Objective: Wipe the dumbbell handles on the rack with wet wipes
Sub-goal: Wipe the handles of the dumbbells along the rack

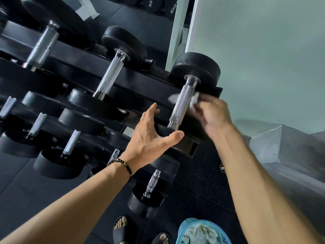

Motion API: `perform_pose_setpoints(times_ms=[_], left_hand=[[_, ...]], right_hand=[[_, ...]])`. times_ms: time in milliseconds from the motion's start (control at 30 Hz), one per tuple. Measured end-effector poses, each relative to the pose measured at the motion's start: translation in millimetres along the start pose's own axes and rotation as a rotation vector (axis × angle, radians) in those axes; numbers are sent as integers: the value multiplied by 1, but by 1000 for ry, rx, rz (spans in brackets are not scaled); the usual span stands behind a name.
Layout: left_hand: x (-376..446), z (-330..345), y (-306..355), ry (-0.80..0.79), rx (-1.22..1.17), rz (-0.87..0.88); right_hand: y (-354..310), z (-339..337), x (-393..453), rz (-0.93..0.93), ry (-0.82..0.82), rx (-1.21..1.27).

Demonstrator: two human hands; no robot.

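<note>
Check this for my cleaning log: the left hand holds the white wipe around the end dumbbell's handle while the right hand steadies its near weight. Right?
Hands are swapped. In the head view the right hand holds the wipe around the handle; the left hand steadies the near weight.

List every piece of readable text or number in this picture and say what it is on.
"6": round white-ringed label on the speckled black floor mat, beside the right forearm.
"2KG", upside down, the start cut off: black weight plate at the top.
"SS"-like white marks: neighbouring plate, too partial to read surely.
Small white mark on a dumbbell head: too blurred.
</note>
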State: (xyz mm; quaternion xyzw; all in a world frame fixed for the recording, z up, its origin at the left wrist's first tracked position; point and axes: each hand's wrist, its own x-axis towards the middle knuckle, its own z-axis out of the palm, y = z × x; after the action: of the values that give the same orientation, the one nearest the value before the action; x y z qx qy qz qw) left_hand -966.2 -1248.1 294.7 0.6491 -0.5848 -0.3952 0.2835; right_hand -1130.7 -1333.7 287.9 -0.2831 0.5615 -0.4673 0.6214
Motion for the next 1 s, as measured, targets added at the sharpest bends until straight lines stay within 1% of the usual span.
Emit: perform_pose_setpoints(times_ms=[33, 67, 100, 200, 233, 267, 300, 367, 433, 467, 567, 600, 633, 700, 767, 800, 867, 900, 933, 1000], left_hand=[[0, 0, 0, 0, -1, -1], [1, 0, -1, 1, -1, -2], [1, 0, -1, 2, 0, -3], [0, -1, -1, 0, 3, 7], [0, 0, -1, 1, 2, 10], [0, 0, -1, 2, 0, 9], [0, 0, -1, 3, -2, 4], [0, -1, -2, 9, 1, -4], [0, -1, -2, 6, 3, -10], [0, -1, -2, 5, 0, -14], [0, -1, -1, 8, 1, -25], [0, -1, -1, 10, 2, -29], [0, -1, -1, 9, 0, -31], [0, -1, -2, 6, -12, -30], [0, -1, -2, 2, -17, -33], [0, -1, -2, 1, -16, -34], [0, -1, -1, 1, -15, -31], [0, -1, -1, 2, -14, -28], [0, -2, -1, 4, -14, -25], [0, -1, -2, 3, -17, -20]], right_hand=[[-7, 5, 9, -21, 60, 107], [-7, 10, 14, -16, 77, 166], [-3, 13, 10, 18, 44, 164], [19, -2, -16, 121, -211, -80], [19, -8, -19, 121, -260, -154], [15, -12, -15, 92, -249, -198], [8, -11, -9, 46, -203, -199], [-2, -3, 6, -27, -91, -133], [1, 6, 7, -12, -68, -97], [8, 5, 3, 16, -99, -146], [16, -9, -18, 149, -299, -429], [13, -13, -19, 158, -322, -496], [9, -14, -17, 141, -305, -519], [2, -9, -9, 71, -213, -470], [4, -2, -7, 77, -157, -390], [8, -2, -9, 94, -167, -414], [12, -7, -17, 90, -240, -594], [11, -11, -20, 61, -271, -688], [8, -14, -23, 3, -275, -766], [0, -18, -31, -169, -198, -838]])
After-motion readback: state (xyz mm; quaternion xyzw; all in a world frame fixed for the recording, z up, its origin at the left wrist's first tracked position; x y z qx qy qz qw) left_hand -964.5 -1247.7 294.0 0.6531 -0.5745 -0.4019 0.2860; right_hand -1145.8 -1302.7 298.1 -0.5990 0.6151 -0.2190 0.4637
